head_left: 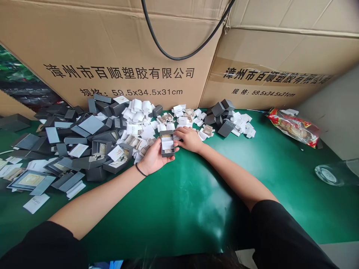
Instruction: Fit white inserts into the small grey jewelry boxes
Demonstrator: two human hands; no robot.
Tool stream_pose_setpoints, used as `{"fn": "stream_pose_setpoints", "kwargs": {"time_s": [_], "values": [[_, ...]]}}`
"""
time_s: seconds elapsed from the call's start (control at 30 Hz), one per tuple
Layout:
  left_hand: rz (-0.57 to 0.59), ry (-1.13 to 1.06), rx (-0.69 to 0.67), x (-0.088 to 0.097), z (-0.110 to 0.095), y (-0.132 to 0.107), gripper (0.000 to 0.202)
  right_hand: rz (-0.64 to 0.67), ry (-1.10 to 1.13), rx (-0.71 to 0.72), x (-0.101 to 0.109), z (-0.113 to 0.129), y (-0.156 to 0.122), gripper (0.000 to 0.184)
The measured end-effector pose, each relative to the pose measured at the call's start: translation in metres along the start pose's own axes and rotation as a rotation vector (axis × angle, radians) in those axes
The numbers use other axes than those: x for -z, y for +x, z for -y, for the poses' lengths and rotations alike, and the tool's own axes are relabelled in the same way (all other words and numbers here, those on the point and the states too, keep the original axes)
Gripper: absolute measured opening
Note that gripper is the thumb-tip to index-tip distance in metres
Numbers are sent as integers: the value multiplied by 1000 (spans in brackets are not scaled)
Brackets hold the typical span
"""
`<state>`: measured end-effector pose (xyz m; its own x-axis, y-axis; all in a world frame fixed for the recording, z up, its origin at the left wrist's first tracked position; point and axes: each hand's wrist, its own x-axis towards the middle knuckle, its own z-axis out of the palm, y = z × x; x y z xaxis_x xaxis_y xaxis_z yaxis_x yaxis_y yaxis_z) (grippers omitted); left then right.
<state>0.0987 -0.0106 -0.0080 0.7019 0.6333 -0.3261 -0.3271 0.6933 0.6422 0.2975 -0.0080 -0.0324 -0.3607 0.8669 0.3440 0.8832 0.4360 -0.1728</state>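
My left hand (155, 160) is wrapped round a small dark grey box (168, 152) that is uncovered at the top. A white folded insert (167, 143) lies inside it. My right hand (190, 139) is just right of the box, its fingers stretched toward it and the thumb apart. A bit of white paper shows between that thumb and the fingers; whether they touch it I cannot tell. Beyond both hands lies a heap of white folded paper inserts (138, 116), some showing brown undersides.
Many dark grey boxes and lids (91, 125) are heaped on the left of the green table (179, 209). A smaller stack of boxes (220, 114) is right of centre. Large cartons (120, 45) stand behind. At right are a red food packet (294, 127) and a clear glass (331, 175).
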Motion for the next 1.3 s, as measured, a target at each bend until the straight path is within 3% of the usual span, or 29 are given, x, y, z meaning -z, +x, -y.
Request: {"fn": "stream_pose_setpoints", "kwargs": {"time_s": [1.07,1.3], "values": [[-13,15,1,-5,0,-2,44,7,-15,-28,-1,3,1,33],[28,1,2,-3,1,-2,40,13,-11,-32,-1,3,1,34]]}}
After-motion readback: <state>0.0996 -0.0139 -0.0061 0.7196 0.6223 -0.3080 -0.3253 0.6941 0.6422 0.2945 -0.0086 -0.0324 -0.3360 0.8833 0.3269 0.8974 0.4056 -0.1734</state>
